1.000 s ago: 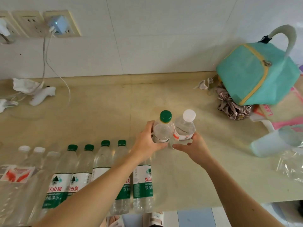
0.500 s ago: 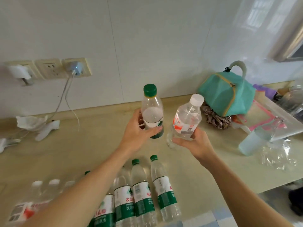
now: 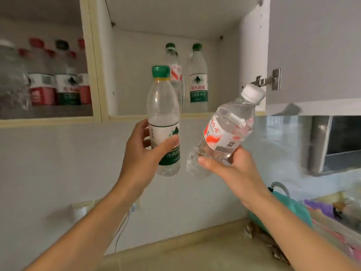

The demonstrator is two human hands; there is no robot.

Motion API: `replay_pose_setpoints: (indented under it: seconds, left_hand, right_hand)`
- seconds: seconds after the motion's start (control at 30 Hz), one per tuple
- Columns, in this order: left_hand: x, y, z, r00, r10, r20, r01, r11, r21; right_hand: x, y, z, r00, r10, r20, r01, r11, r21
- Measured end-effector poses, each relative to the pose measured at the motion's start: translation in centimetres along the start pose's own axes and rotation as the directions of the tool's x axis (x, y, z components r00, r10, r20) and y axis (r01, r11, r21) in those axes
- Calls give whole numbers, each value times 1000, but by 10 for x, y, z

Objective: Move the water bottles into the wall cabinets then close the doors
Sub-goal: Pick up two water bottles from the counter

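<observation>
Open cabinet (image 3: 195,112) overhead: left hand (image 3: 144,153) grasps the green-cap bottle (image 3: 163,114) upright, right hand (image 3: 232,169) grasps the white-cap bottle (image 3: 224,132) tilted, likely for shelving.

Seeing my left hand (image 3: 145,153) and right hand (image 3: 230,169) bare; forearms showing no sleeves, rings, watch.

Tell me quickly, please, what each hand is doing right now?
Left hand: grips the green-capped bottle, held upright.
Right hand: grips the white-capped bottle, tilted to the right.
</observation>
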State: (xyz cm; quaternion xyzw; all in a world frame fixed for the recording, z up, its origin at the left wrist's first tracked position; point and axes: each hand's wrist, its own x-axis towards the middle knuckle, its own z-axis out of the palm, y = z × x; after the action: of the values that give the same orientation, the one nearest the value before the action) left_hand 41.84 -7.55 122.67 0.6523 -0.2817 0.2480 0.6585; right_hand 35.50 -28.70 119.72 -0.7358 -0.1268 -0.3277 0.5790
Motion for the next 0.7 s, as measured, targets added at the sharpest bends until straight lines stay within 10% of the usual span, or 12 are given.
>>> replay_pose_setpoints:
  seconds: [0.3,0.7]
  left_hand:
    - [93,96,-3,975,212,-65,-213,977,-10]
    - [187,36,26,984,-132,-121,150,977,153]
  right_hand:
    - [115,-100,-16,991,-132,-33,130,990,-53]
    - [218,-62,-17,990,129,-50,-137,960,-242]
